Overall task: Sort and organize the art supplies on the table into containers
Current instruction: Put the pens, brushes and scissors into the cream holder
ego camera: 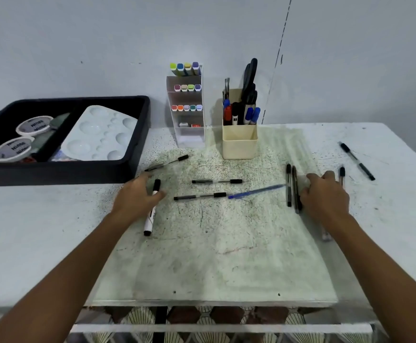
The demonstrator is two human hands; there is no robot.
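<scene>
Upper left of the frame, a black tray (pixel 137 144) sits on the white table (pixel 41 231), holding two round lidded tubs (pixel 35 125) on its left side and a white paint palette (pixel 100 134) on its right. Just right of the tray, left of centre, the left hand (pixel 136 196) lies over a white marker with a black cap (pixel 152 209), thumb touching the barrel, fingers loosely spread rather than wrapped round it. A capped black pen (pixel 167 163) lies just above that hand. Upper centre, a tiered white rack (pixel 187 105) stands against the wall with rows of colour-tipped markers. At centre, two black pens (pixel 218 181) lie flat, and a blue pen (pixel 256 191) touches the tip of the lower one. Behind them a cream cup (pixel 239 142) holds markers and scissors. Right of centre, the right hand (pixel 324 194) has its fingers curled down onto a pair of dark pens (pixel 292 186) lying side by side; whether it truly grips them I cannot tell. Far right, one more black pen (pixel 356 160) lies alone.
</scene>
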